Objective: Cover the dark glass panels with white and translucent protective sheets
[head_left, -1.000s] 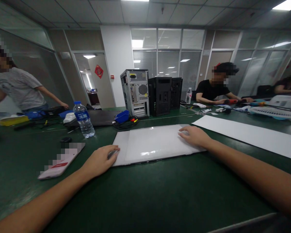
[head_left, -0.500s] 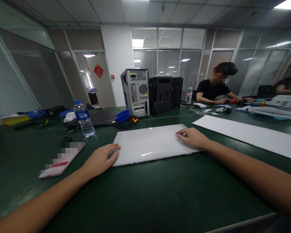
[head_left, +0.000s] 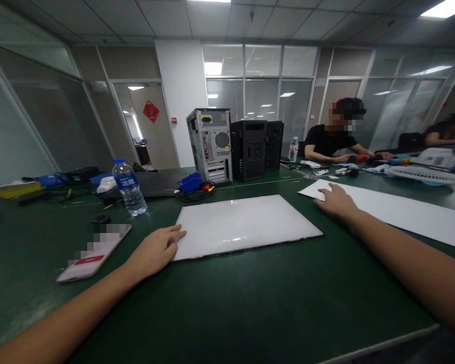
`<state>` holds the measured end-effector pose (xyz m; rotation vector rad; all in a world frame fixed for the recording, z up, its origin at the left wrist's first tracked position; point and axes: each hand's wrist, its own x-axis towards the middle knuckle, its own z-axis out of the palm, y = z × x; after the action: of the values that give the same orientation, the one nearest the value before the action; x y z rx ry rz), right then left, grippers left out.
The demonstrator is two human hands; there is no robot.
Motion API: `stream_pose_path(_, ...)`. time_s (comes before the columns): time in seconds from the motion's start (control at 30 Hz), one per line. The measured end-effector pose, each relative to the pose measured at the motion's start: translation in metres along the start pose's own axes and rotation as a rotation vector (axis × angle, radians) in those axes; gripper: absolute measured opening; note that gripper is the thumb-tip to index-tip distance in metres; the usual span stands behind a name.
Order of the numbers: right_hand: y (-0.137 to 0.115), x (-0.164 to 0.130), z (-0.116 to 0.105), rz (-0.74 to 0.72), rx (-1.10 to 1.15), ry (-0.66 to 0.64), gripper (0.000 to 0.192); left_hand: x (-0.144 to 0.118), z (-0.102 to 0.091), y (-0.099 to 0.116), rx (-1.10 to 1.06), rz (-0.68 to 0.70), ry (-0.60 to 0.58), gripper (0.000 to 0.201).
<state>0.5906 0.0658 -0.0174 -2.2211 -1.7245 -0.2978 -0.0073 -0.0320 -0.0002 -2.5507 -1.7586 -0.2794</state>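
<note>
A thin, glossy white panel [head_left: 246, 222] with a dark rim lies flat on the green table in front of me. At its left edge, my left hand [head_left: 155, 254] rests with fingers stretched out and their tips on the white surface. To the right lies a long white sheet [head_left: 409, 214]. My right hand [head_left: 337, 201] is over this sheet's near left end, fingers apart and nothing held in them; whether the fingertips touch the sheet I cannot tell.
Left of me are a water bottle [head_left: 130, 189] and a flat pinkish item [head_left: 94, 255], partly pixelated. Computer towers [head_left: 211, 146] stand behind the panel. A co-worker [head_left: 335, 134] sits back right, near a white fan-like part [head_left: 420, 175] and scattered tools.
My right hand has left the panel's right side and moved right, to the long sheet's end. My left hand has stayed at the panel's left edge.
</note>
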Motion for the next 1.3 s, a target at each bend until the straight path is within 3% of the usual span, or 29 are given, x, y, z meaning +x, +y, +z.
stream_pose_path(0.13, 0.03, 0.011, 0.013, 0.163, -0.064, -0.131, 0.075, -0.001, 0.003, -0.002, 0.009, 0.007, 0.017, 0.056)
stream_pose_path(0.23, 0.033, 0.018, 0.016, 0.144, -0.084, -0.21, 0.062, -0.001, 0.003, -0.002, -0.009, -0.007, 0.052, 0.055)
stream_pose_path(0.33, 0.023, 0.017, 0.013, 0.09, -0.114, -0.199, 0.051, -0.002, 0.002, -0.001, -0.036, -0.014, 0.078, 0.055)
stream_pose_path(0.47, -0.005, 0.004, -0.001, 0.012, -0.135, -0.111, 0.048, -0.003, 0.001, 0.0, -0.061, -0.001, 0.085, 0.055)
stream_pose_path(0.63, -0.06, -0.025, -0.025, -0.187, -0.092, -0.004, 0.048, -0.004, 0.0, 0.003, -0.083, 0.0, 0.081, 0.055)
stream_pose_path(0.73, -0.093, -0.046, -0.041, -0.396, 0.022, -0.018, 0.044, -0.004, -0.002, 0.005, -0.098, -0.009, 0.071, 0.054)
stream_pose_path(0.83, -0.111, -0.058, -0.053, -0.598, 0.226, -0.081, 0.051, -0.004, -0.003, 0.006, -0.101, -0.02, 0.05, 0.055)
stream_pose_path(0.9, -0.11, -0.057, -0.053, -0.601, 0.267, -0.101, 0.058, -0.004, -0.002, 0.005, -0.111, -0.024, 0.043, 0.055)
stream_pose_path(1.1, -0.071, -0.035, -0.022, -0.329, -0.032, -0.128, 0.067, -0.004, 0.005, -0.001, -0.151, -0.037, 0.074, 0.056)
stream_pose_path(1.2, -0.063, -0.032, -0.012, -0.334, -0.026, -0.167, 0.067, -0.003, 0.009, -0.005, -0.171, -0.033, 0.069, 0.058)
stream_pose_path(1.3, -0.072, -0.036, -0.017, -0.374, 0.03, -0.183, 0.065, -0.002, 0.01, -0.006, -0.171, -0.034, 0.045, 0.063)
